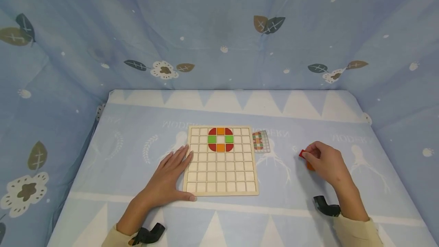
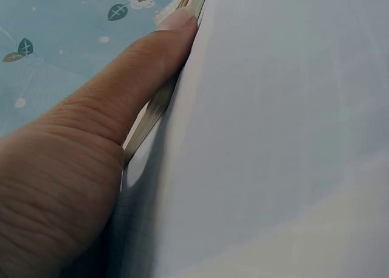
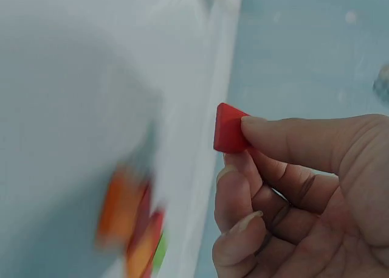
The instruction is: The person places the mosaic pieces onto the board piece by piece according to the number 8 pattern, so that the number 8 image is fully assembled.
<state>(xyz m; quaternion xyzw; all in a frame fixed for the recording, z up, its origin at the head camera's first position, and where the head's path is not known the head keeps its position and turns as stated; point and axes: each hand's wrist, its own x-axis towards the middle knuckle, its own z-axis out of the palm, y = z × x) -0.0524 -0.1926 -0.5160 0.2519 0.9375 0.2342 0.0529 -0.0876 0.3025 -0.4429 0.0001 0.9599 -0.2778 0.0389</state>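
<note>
A wooden grid board [image 1: 221, 172] lies on the table, with red, orange and green tiles forming a ring [image 1: 220, 148] near its far edge. My left hand [image 1: 168, 180] rests against the board's left side, fingers stretched along the edge and thumb [image 2: 140, 71] at the near corner. Off to the right of the board, my right hand [image 1: 326, 161] pinches a red tile [image 3: 230, 131] between thumb and fingers, raised over the table. Blurred orange tiles [image 3: 118, 208], along with red and green ones, lie below that hand; in the head view the hand mostly hides them.
A small pattern card [image 1: 262, 142] showing a coloured grid lies by the board's right side. Black camera mounts [image 1: 326, 206] sit at both wrists. Printed cloth covers the table [image 1: 133, 178], and a blue patterned curtain [image 1: 219, 29] hangs behind and at the sides.
</note>
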